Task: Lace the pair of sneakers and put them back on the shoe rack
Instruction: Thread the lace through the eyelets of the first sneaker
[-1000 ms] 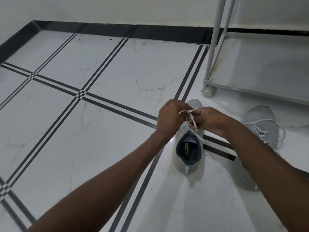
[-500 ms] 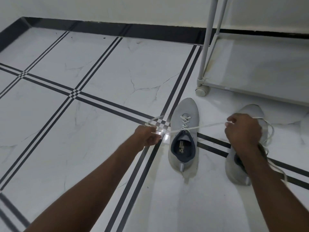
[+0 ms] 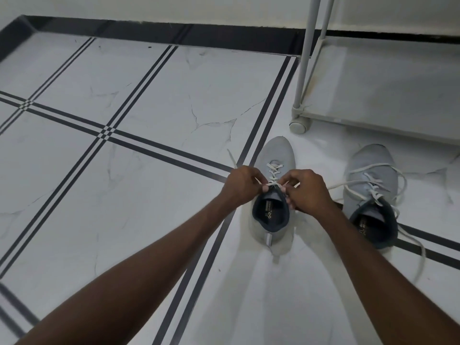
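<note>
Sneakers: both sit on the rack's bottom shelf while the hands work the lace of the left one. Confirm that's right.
Wrong. In the head view both sneakers, left one and right one, stand on the floor before the rack. The left hand and right hand do work its lace.

Pale grey sneakers [image 3: 275, 155] showing navy linings and white laces [image 3: 273, 170], white marble floor [image 3: 149, 195] carrying black double stripes, rack [image 3: 302, 70] looking off-white

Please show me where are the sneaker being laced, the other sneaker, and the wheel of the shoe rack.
sneaker being laced [image 3: 275, 151]: head view, on its grey toe.
other sneaker [image 3: 371, 160]: head view, on its grey toe.
wheel of the shoe rack [image 3: 298, 126]: head view, on the caster's rounded side.
</note>
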### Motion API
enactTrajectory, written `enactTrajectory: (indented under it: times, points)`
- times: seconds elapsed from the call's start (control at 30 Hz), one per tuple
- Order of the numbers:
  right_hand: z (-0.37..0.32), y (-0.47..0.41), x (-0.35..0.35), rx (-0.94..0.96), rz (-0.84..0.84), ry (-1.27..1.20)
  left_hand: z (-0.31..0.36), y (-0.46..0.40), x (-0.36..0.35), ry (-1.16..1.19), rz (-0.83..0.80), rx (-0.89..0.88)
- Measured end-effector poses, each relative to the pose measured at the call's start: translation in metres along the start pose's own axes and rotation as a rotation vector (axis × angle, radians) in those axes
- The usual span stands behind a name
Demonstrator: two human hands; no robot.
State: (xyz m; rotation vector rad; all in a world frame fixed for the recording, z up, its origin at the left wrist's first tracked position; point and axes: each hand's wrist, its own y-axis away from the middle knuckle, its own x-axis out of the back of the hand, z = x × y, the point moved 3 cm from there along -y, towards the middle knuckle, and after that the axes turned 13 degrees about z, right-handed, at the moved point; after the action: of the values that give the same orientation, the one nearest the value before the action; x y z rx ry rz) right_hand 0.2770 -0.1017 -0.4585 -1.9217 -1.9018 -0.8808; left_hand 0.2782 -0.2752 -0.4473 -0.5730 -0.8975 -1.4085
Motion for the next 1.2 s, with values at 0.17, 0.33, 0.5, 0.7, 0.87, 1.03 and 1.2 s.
enactTrajectory:
  times: [0.17, 0.33, 0.5, 0.7, 0.87, 1.03, 1.2]
  points:
    - [0.0, -0.002, 0.002, -0.061, -0.11, -0.05, -0.004, -0.006, 0.002, -0.055, -0.241, -0.018]
    - [-0.002, -0.006, 0.003, 0.019, -0.111, 0.036, 0.001, -0.01, 0.007, -0.151, -0.135, -0.131]
    - [0.0, -0.012, 0.003, 0.19, -0.02, 0.288, -0.004, -0.002, 0.009, -0.239, 0.019, -0.317]
    - [0.026, 0.011, -0.009, 0.22, -0.04, 0.487, -0.049, 0.022, -0.009, -0.381, -0.015, -0.285]
    - [0.026, 0.003, -0.009, 0.233, -0.03, 0.462, -0.05, 0.011, -0.006, -0.266, -0.084, -0.214]
    - [0.014, -0.008, 0.017, 0.201, -0.175, 0.301, -0.064, 0.005, 0.018, -0.129, -0.25, -0.095]
    - [-0.009, -0.006, 0.04, 0.069, -0.433, -0.059, -0.056, 0.007, 0.048, 0.324, -0.43, 0.093]
